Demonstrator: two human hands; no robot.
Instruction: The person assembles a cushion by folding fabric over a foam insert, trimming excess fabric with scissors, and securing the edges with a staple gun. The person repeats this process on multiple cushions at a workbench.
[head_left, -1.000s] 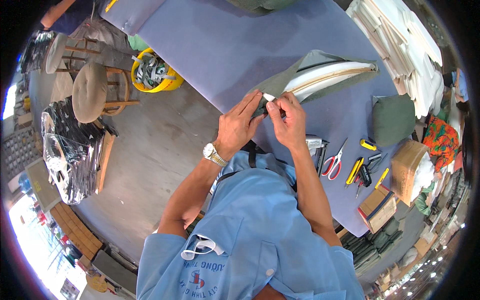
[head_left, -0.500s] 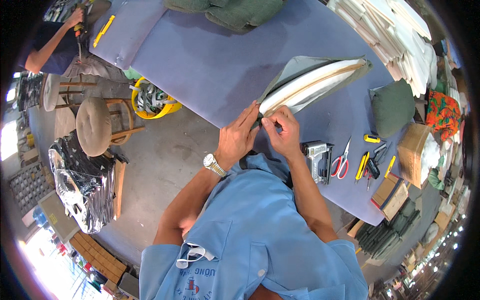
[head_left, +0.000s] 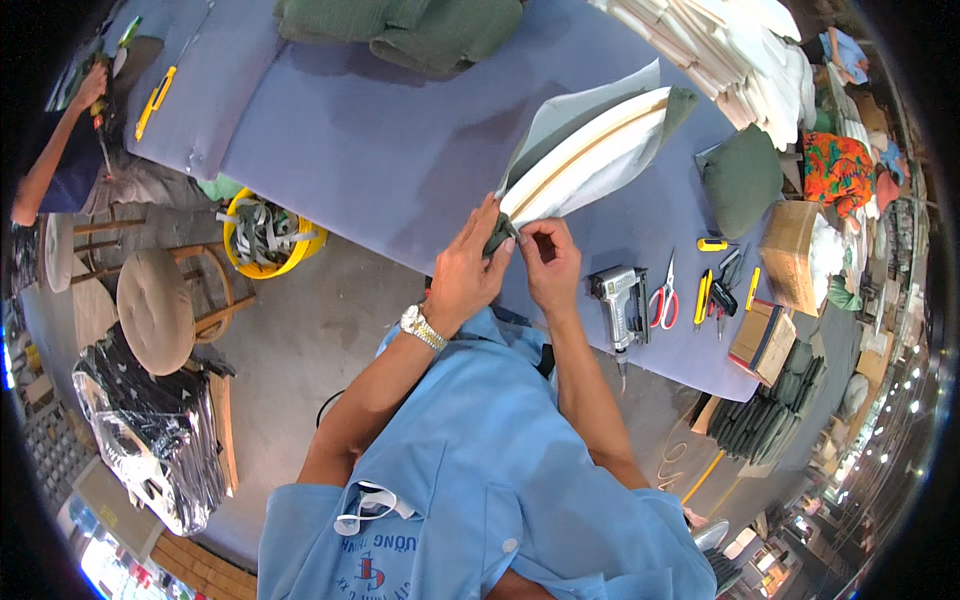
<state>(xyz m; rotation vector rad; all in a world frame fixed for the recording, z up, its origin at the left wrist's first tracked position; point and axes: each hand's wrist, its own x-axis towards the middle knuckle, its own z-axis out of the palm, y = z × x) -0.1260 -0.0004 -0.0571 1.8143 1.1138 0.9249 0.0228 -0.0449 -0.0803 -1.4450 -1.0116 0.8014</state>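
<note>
Head view: the white padded panel (head_left: 590, 152) slants over the bench (head_left: 390, 170), its near end between both hands. The left hand (head_left: 466, 270) has its fingers closed around green fabric (head_left: 498, 238) folded over that end; the right hand (head_left: 552, 268) pinches the same green fabric between its fingers. Cloth covers the near corner and far tip, but the grey flap (head_left: 568, 112) stands away and the tan edge strip (head_left: 582, 161) shows bare, so the cover seems only partly closed.

left grip (head_left: 466, 272) and right grip (head_left: 553, 268) hold green fabric (head_left: 497, 238) at a white padded panel's (head_left: 606, 158) end.
</note>
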